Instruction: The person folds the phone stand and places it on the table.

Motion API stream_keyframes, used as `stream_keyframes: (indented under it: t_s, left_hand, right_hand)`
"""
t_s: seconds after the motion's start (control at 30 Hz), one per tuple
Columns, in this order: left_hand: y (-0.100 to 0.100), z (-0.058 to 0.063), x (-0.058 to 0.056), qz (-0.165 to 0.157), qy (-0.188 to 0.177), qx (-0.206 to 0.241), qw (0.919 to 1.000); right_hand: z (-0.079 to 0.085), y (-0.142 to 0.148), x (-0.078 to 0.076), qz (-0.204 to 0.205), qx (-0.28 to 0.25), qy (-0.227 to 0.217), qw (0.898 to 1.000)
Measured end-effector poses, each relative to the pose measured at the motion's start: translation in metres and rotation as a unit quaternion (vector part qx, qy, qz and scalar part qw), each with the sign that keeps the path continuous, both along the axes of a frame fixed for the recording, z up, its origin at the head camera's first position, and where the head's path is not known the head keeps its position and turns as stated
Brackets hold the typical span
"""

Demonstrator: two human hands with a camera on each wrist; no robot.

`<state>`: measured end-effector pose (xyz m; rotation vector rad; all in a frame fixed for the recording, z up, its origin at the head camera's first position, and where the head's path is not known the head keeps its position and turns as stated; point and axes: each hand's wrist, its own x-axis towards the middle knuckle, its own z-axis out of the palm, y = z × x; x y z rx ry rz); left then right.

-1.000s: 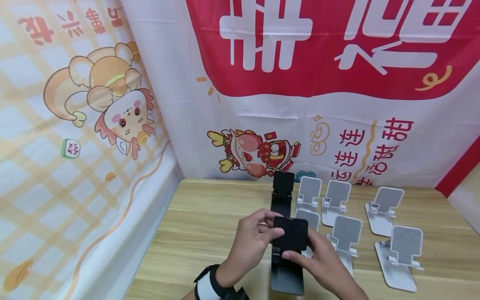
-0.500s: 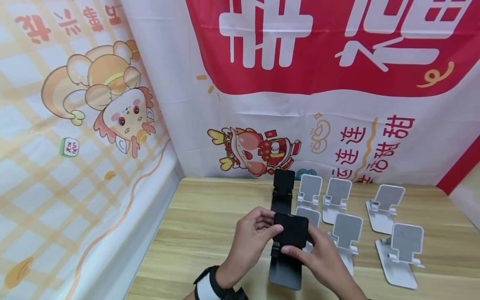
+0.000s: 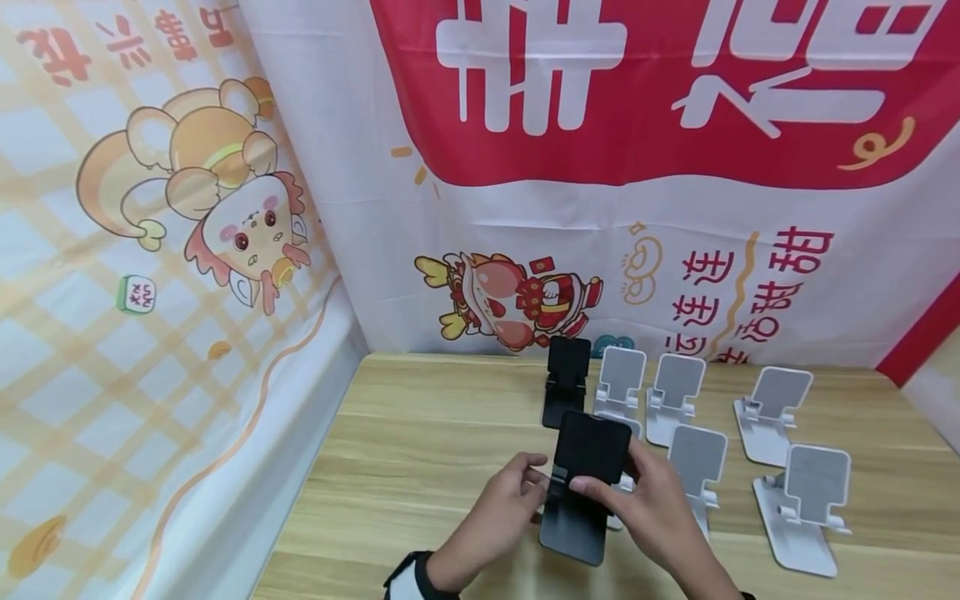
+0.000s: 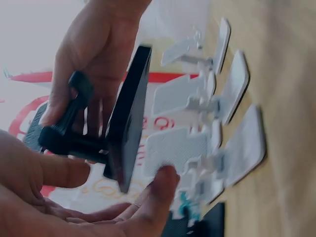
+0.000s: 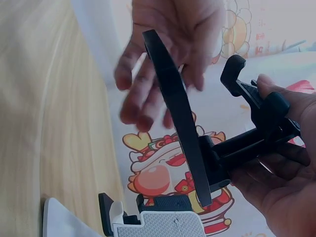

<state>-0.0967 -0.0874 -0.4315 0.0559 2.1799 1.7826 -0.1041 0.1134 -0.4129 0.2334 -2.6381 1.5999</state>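
Black holders [image 3: 592,446], two; white holders [image 3: 815,487], six

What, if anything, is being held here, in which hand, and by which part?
A black phone stand, held in the right hand by its upper plate. The left hand is beside the base, holding nothing.

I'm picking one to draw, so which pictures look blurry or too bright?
Head view: fairly clear, with the white stands easy to make out; left wrist view: hazy and washed out behind the held black stand, which looks very dark; right wrist view: the left hand looks a bit blurry, with pale brightness behind it.
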Motion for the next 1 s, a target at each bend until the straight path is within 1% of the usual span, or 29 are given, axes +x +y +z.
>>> stream_keyframes:
  t_s: [0.07,0.13,0.23,0.33,0.4,0.5,0.6,0.7,0.77,0.83,0.87,0.93,1.0]
  left_hand:
    - [0.003,-0.004,0.001,-0.003,-0.017,0.012,0.9998]
    - [0.005,-0.006,0.001,-0.005,-0.022,0.021,0.9995]
    - [0.006,-0.007,0.002,-0.007,-0.027,0.039,0.9989]
    - [0.004,-0.004,0.003,-0.006,-0.046,0.061,0.9971]
    - [0.003,-0.002,0.003,-0.007,-0.067,0.074,0.9950]
    - [0.004,0.000,0.004,-0.008,-0.088,0.074,0.9933]
    - [0.008,0.001,0.004,-0.005,-0.091,0.069,0.9934]
    - [0.010,0.000,0.004,0.005,-0.083,0.074,0.9938]
    - [0.011,-0.002,0.002,0.012,-0.075,0.079,0.9940]
    - [0.010,-0.004,0.002,0.018,-0.068,0.080,0.9943]
    - [0.010,-0.005,0.001,0.022,-0.064,0.077,0.9947]
    - [0.008,-0.007,0.001,0.031,-0.059,0.065,0.9957]
    - [0.007,-0.009,0.000,0.042,-0.054,0.053,0.9963]
  right_hand:
    - [0.000,-0.001,0.000,0.001,-0.003,0.009,1.000]
    - [0.000,-0.001,0.001,0.004,-0.005,0.015,1.000]
    - [0.000,-0.001,0.001,0.004,-0.003,0.023,1.000]
    - [0.000,-0.001,0.001,-0.009,0.004,0.035,0.999]
    - [-0.001,-0.001,0.001,-0.021,0.006,0.050,0.998]
    - [-0.003,-0.001,-0.002,-0.049,0.009,0.078,0.996]
    - [-0.004,-0.001,-0.006,-0.070,0.021,0.104,0.992]
    - [-0.001,-0.001,-0.008,-0.075,0.040,0.124,0.989]
    - [0.003,-0.001,-0.008,-0.078,0.061,0.161,0.982]
    - [0.011,0.000,-0.007,-0.078,0.081,0.219,0.969]
    - [0.015,0.001,-0.006,-0.076,0.094,0.250,0.961]
    - [0.025,0.002,-0.006,-0.061,0.121,0.313,0.940]
    - [0.033,0.002,-0.006,-0.040,0.154,0.350,0.923]
